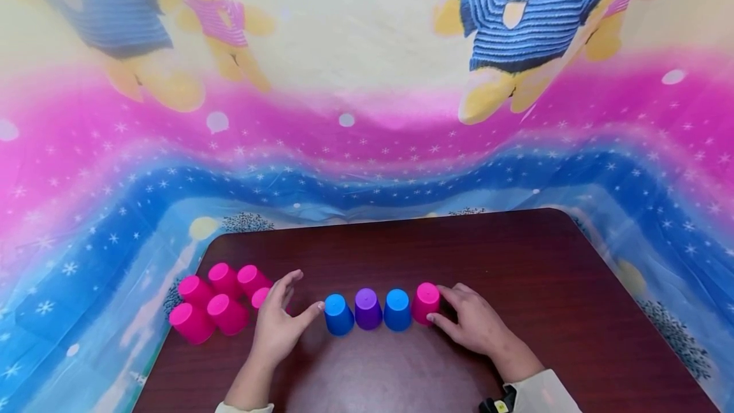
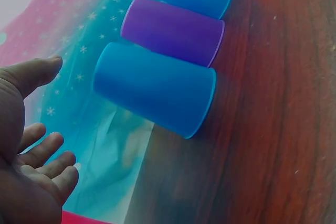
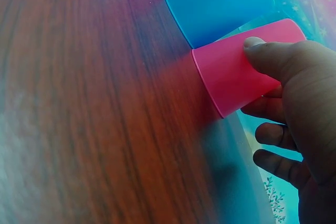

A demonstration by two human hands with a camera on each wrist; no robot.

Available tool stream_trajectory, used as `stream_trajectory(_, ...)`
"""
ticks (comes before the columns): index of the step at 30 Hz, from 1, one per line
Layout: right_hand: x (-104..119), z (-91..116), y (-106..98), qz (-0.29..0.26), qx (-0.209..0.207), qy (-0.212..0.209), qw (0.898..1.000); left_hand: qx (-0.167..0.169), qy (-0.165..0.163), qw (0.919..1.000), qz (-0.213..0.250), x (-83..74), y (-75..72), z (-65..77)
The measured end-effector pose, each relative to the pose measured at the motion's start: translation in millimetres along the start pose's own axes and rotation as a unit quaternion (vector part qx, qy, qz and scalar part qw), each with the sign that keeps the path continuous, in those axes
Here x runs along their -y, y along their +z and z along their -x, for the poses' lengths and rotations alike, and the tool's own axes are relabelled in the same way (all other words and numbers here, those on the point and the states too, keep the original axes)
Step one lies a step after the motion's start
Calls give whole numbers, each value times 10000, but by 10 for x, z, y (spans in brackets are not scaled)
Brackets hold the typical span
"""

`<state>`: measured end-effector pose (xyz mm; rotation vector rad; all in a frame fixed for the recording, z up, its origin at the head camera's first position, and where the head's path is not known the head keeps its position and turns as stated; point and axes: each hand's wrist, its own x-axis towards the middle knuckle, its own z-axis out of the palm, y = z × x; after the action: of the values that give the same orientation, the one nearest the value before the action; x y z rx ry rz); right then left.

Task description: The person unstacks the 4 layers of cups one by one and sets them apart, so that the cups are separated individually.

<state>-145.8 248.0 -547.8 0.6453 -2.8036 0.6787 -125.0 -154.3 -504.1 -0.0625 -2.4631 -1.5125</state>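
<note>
A row of upside-down plastic cups stands on the table: a left blue cup (image 1: 339,315), a purple cup (image 1: 368,309), a second blue cup (image 1: 397,310) and a pink cup (image 1: 426,303) at the right end. My right hand (image 1: 476,324) holds that pink cup between thumb and fingers; in the right wrist view the thumb lies across the pink cup's side (image 3: 231,77). My left hand (image 1: 278,324) is spread beside the left blue cup, thumb tip very near it. In the left wrist view its fingers (image 2: 47,150) stand apart from the blue cup (image 2: 155,87), holding nothing.
Several more pink cups (image 1: 227,314) stand upside down in a cluster at the table's left, one partly behind my left hand. The dark wooden table (image 1: 487,253) has a rounded far edge. A printed cloth (image 1: 373,145) hangs behind and around it.
</note>
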Motion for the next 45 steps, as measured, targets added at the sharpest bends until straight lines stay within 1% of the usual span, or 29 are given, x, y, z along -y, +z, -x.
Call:
stream_trajectory(2,1,1,-1,-21,18,13,10000,82,-17,10000,0,7,40,6)
stream_trajectory(8,5,4,1,-12,16,14,10000,323,-310,9990,-67,13,153,22)
stream_trajectory(13,1,5,3,-31,8,30,10000,532,-412,9977,-71,43,239,38)
stream_trajectory(16,-1,4,3,-14,-1,21,10000,594,-377,9975,-50,66,286,52)
stream_trajectory(21,-7,1,1,21,-18,8,10000,656,-148,9977,37,86,351,73)
stream_trajectory(23,-7,-1,2,10,-18,3,10000,680,-133,9976,45,90,370,78)
stream_trajectory(26,-6,-1,4,8,-18,1,10000,728,-200,9971,-34,96,389,83)
stream_trajectory(29,-1,1,2,12,-11,3,10000,767,-270,9964,-228,103,400,84)
stream_trajectory(33,5,-3,-9,2,-21,-2,10000,719,-248,9962,-424,109,410,79)
stream_trajectory(38,5,-7,-13,-7,6,3,10000,643,-230,9966,-467,112,416,80)
stream_trajectory(45,0,2,5,-2,6,27,10000,635,-275,9963,-500,82,391,91)
